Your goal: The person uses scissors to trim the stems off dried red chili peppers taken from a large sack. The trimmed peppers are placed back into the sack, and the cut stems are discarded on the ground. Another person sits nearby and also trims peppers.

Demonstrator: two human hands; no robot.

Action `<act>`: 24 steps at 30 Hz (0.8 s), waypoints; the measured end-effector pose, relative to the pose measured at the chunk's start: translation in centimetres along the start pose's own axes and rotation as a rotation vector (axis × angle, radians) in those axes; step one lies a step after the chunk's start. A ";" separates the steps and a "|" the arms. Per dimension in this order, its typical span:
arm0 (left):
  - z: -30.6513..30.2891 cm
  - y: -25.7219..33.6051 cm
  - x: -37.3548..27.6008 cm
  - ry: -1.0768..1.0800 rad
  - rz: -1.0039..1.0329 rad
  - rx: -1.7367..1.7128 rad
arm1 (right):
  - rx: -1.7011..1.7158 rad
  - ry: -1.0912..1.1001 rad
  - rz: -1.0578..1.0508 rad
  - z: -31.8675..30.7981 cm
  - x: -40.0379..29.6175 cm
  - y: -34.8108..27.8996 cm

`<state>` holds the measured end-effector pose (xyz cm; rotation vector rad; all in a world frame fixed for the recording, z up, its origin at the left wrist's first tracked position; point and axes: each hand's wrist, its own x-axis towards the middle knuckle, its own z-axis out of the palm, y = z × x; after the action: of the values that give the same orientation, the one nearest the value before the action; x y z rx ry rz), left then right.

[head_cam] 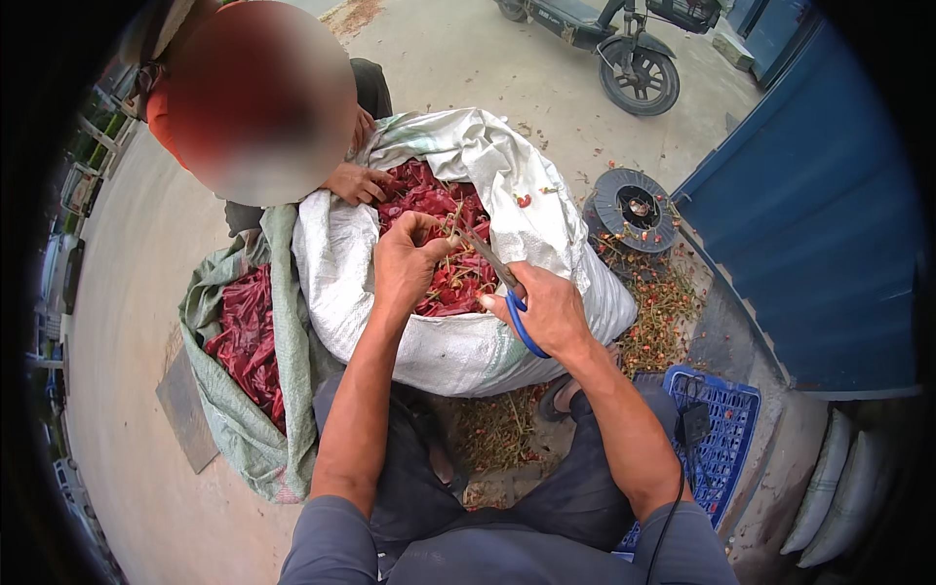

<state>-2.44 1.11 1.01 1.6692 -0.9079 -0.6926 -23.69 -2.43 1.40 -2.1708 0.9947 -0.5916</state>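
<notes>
Over the open white woven sack (439, 358), my left hand (409, 259) pinches green stems of chili peppers between thumb and fingers. My right hand (545, 307) holds a pair of scissors (523, 322) with blue handles, its blades pointing up and left to the stems at my left fingertips. Whether the blades are apart cannot be told. Dried red chili peppers (453, 285) fill the sack below my hands. At the sack's far left rim, a co-worker's hand (356, 183) touches the peppers. A green woven sack (212, 387) of red chilies stands to the left.
A co-worker sits across at the upper left. To the right are a grey plastic spool (635, 210), a heap of cut stems (662, 322), a blue plastic crate (749, 417) and a blue metal door (812, 219). An electric scooter (636, 73) stands farther off.
</notes>
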 end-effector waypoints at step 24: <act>-0.7 -0.2 -0.9 -0.051 0.099 0.247 | -0.115 0.045 -0.001 1.8 -0.3 -0.3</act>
<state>-2.29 2.23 0.96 1.8155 -1.1418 -0.5761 -22.53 -1.37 0.35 -2.2675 1.0756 -0.5998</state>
